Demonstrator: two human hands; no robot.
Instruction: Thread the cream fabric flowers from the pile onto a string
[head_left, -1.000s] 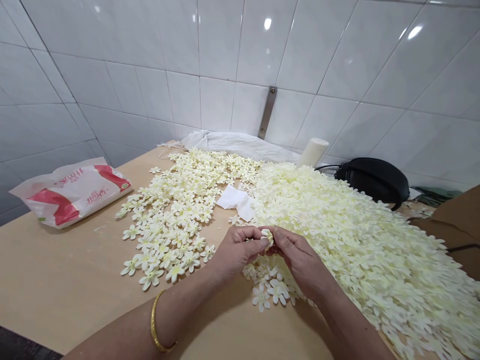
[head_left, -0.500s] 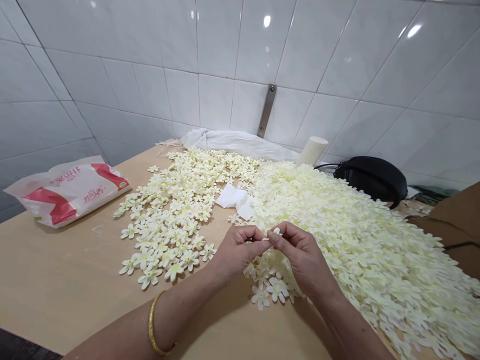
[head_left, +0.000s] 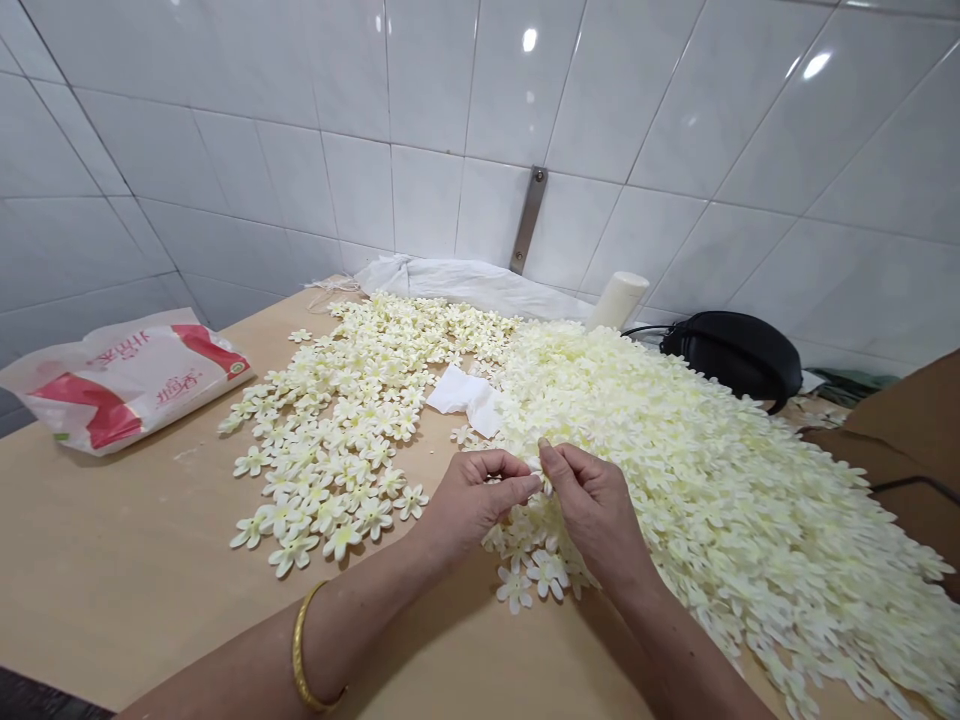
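My left hand (head_left: 478, 497) pinches a small white artificial flower (head_left: 537, 470) between thumb and forefinger, over the front of the table. My right hand (head_left: 598, 505) meets it from the other side, thumb and fingers closed at the flower's edge; the fingers cover most of the flower. Beyond and right of the hands spreads a deep heap of pale flowers (head_left: 720, 500). A thinner spread of cream flowers with yellow centres (head_left: 330, 510) lies left of them. Under the hands, a few loose flowers (head_left: 514, 587) rest on the wooden table (head_left: 172, 570).
A white and red plastic packet (head_left: 142, 380) lies at the left. A crumpled white paper (head_left: 469, 398) sits between the flower piles. Against the tiled wall are a white cloth bundle (head_left: 480, 283), a cream roll (head_left: 619, 300) and a black case (head_left: 731, 352). Brown cardboard (head_left: 900, 430) stands at the right.
My right thumb has shifted upward and the right fingers have turned around the flower. The left hand keeps its pinch. The whole view has slid slightly left.
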